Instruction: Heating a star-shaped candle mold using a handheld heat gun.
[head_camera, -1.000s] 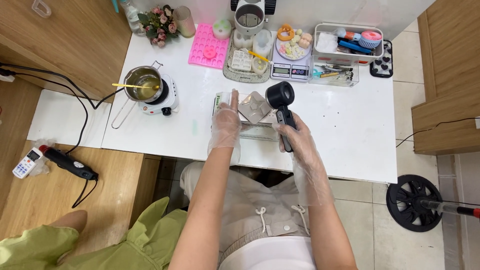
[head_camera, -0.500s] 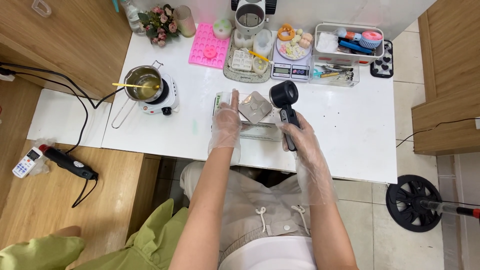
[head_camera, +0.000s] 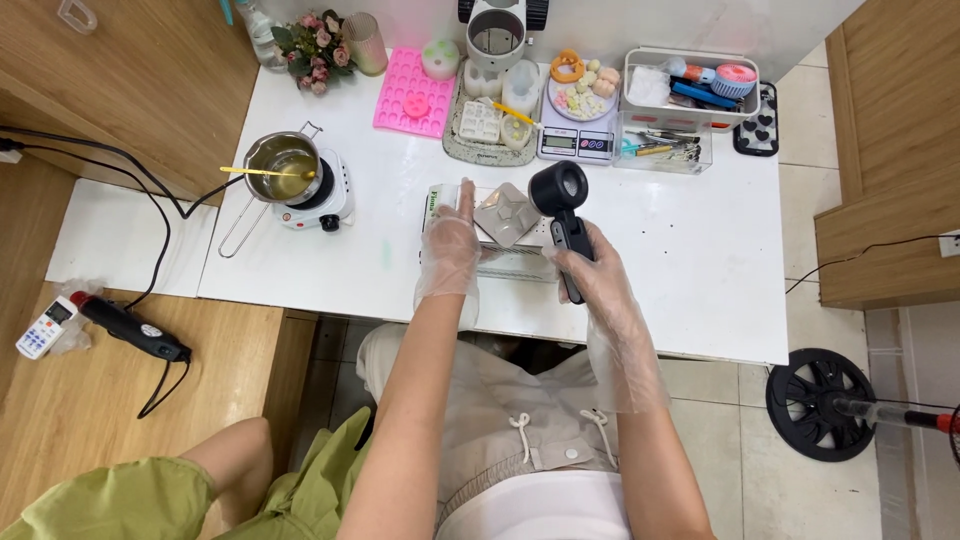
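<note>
At frame centre, the left hand (head_camera: 450, 250) lies flat, fingers pressed together, steadying the tray (head_camera: 500, 262) — the right hand (head_camera: 590, 275), fingers wrapped, aims a black heat gun (head_camera: 562, 215) at the grey mould (head_camera: 507, 215).

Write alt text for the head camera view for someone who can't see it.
Seen from above, a person in clear gloves holds a black heat gun in the right hand over a grey mould, the left hand flat beside it. The white table also holds a pot on a hotplate and a pink mould.
</note>
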